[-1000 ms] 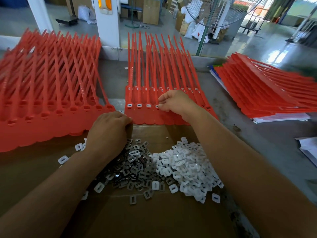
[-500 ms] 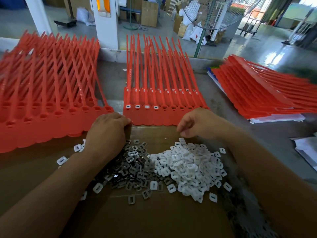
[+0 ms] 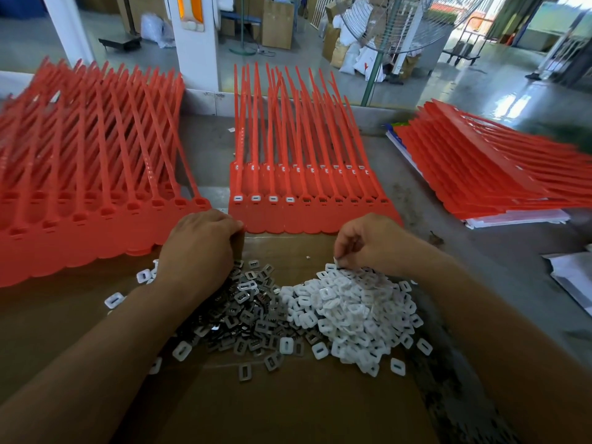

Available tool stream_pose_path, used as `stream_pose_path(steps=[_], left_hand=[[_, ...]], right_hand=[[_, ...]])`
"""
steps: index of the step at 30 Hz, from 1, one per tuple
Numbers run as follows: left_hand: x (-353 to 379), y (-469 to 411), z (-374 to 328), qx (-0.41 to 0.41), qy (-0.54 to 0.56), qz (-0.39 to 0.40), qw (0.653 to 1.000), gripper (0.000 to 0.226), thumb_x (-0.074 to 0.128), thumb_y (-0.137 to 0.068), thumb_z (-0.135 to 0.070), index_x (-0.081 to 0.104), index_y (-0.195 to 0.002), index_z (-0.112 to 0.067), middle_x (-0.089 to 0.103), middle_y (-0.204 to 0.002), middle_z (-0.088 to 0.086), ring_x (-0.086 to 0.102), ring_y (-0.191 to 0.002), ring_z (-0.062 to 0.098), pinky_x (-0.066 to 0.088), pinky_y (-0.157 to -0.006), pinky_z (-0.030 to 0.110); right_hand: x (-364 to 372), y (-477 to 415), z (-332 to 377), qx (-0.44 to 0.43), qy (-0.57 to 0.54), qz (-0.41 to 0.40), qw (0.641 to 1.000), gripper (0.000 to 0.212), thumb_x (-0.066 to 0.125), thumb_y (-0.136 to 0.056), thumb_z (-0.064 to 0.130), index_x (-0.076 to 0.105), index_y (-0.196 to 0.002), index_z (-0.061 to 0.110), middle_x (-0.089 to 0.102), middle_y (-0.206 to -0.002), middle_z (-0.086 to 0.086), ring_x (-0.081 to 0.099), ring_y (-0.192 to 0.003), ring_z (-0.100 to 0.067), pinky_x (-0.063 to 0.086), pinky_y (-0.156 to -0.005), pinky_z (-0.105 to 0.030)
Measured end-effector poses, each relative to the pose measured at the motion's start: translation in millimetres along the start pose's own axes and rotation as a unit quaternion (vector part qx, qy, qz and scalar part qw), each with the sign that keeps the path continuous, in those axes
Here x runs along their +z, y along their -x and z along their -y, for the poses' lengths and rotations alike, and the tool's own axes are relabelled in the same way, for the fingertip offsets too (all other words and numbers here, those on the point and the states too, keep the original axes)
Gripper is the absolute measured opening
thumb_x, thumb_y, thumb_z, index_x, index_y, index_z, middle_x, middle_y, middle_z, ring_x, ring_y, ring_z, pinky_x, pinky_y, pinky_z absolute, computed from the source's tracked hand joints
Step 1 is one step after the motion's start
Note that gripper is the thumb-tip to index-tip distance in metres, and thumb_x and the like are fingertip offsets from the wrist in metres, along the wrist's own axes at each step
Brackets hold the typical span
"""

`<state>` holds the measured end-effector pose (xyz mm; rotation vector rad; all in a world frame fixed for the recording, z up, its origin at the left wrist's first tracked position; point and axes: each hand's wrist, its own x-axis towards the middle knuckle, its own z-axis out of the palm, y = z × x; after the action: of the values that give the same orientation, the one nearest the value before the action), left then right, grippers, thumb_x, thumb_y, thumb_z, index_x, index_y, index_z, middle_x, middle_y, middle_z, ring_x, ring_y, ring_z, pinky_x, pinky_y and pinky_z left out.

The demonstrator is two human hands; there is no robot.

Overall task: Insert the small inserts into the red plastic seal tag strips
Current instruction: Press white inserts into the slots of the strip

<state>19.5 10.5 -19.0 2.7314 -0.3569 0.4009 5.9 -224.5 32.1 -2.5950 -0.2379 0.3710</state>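
A row of joined red seal tag strips [image 3: 307,213] lies in the middle, just beyond a cardboard sheet [image 3: 288,408]. Its leftmost several sockets hold white inserts; the others show dark slots. On the cardboard sit a pile of white plastic inserts [image 3: 355,312] and a pile of grey metal inserts [image 3: 250,318]. My right hand [image 3: 368,241] hovers at the far edge of the white pile, fingertips pinching a white insert. My left hand [image 3: 198,248] rests curled at the far edge of the metal pile, against the strips' near edge; what its fingers hold is hidden.
A large stack of red strips [image 3: 86,193] lies to the left, another stack [image 3: 499,174] on papers to the right. White sheets [image 3: 573,277] lie at the right edge. A pillar [image 3: 195,43] and a standing fan [image 3: 394,24] rise beyond the grey table.
My right hand came back from the strip sockets to the white pile and now pinches an insert. One more socket holds a white insert. My left hand stayed put.
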Motion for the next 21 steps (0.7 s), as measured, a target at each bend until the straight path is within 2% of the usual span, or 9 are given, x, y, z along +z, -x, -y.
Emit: stream_pose_path(steps=[3, 5, 9, 12, 14, 17, 21], left_hand=[[-0.3, 0.4, 0.4, 0.001, 0.000, -0.001, 1.000, 0.037, 0.049, -0.080, 0.003, 0.064, -0.112, -0.010, 0.063, -0.115, 0.010, 0.054, -0.106, 0.029, 0.038, -0.093, 0.039], [-1.0, 0.5, 0.2, 0.000, 0.000, 0.001, 1.000, 0.037, 0.050, -0.080, 0.003, 0.064, -0.112, -0.010, 0.063, -0.115, 0.010, 0.054, -0.106, 0.029, 0.038, -0.093, 0.039], [-2.5, 0.7, -0.8, 0.000, 0.000, 0.007, 1.000, 0.038, 0.049, -0.081, 0.002, 0.063, -0.114, -0.010, 0.062, -0.117, 0.009, 0.053, -0.107, 0.028, 0.038, -0.095, 0.039], [-2.8, 1.2, -1.0, -0.001, 0.000, 0.006, 1.000, 0.038, 0.049, -0.081, 0.001, 0.062, -0.114, -0.011, 0.062, -0.117, 0.009, 0.053, -0.107, 0.028, 0.037, -0.094, 0.038], [-2.8, 1.6, -1.1, -0.002, 0.001, 0.005, 1.000, 0.038, 0.048, -0.082, 0.001, 0.062, -0.115, -0.011, 0.062, -0.117, 0.009, 0.052, -0.108, 0.027, 0.037, -0.094, 0.038], [-3.0, 2.2, -1.0, -0.003, 0.002, 0.007, 1.000, 0.037, 0.048, -0.083, 0.001, 0.062, -0.115, -0.011, 0.061, -0.118, 0.009, 0.052, -0.109, 0.027, 0.037, -0.095, 0.039], [-3.3, 3.2, -0.9, 0.001, 0.003, 0.004, 1.000, 0.037, 0.048, -0.082, 0.001, 0.062, -0.114, -0.010, 0.062, -0.116, 0.010, 0.053, -0.108, 0.028, 0.037, -0.095, 0.038]], right_hand=[[2.9, 2.7, 0.0, -0.023, 0.025, -0.009, 0.999, 0.018, 0.072, -0.076, 0.010, 0.062, -0.071, 0.025, 0.061, -0.075, 0.013, 0.056, -0.069, 0.001, 0.045, -0.063, -0.008], [4.2, 3.5, -0.8, -0.032, 0.037, -0.016, 0.999, 0.018, 0.071, -0.076, 0.010, 0.062, -0.073, 0.024, 0.058, -0.074, 0.015, 0.052, -0.067, 0.004, 0.042, -0.060, -0.003], [6.1, 4.3, -1.5, -0.040, 0.056, -0.026, 0.997, 0.020, 0.071, -0.077, 0.011, 0.058, -0.072, 0.026, 0.054, -0.079, 0.015, 0.051, -0.073, 0.001, 0.042, -0.064, -0.008], [8.9, 4.7, -1.0, -0.050, 0.086, -0.040, 0.994, 0.023, 0.069, -0.078, 0.011, 0.055, -0.071, 0.028, 0.053, -0.085, 0.012, 0.052, -0.081, -0.005, 0.045, -0.074, -0.019], [11.1, 6.0, -0.2, -0.054, 0.089, -0.045, 0.994, 0.026, 0.067, -0.078, 0.007, 0.053, -0.070, 0.027, 0.052, -0.082, 0.014, 0.053, -0.081, -0.007, 0.047, -0.074, -0.024], [13.5, 7.3, -1.4, -0.061, 0.086, -0.055, 0.993, 0.026, 0.067, -0.079, 0.006, 0.052, -0.072, 0.026, 0.050, -0.075, 0.016, 0.050, -0.074, -0.004, 0.044, -0.068, -0.020], [10.0, 7.4, -1.6, -0.047, 0.048, -0.032, 0.997, 0.021, 0.067, -0.079, 0.008, 0.058, -0.073, 0.025, 0.055, -0.071, 0.015, 0.050, -0.063, 0.004, 0.040, -0.057, -0.008]])
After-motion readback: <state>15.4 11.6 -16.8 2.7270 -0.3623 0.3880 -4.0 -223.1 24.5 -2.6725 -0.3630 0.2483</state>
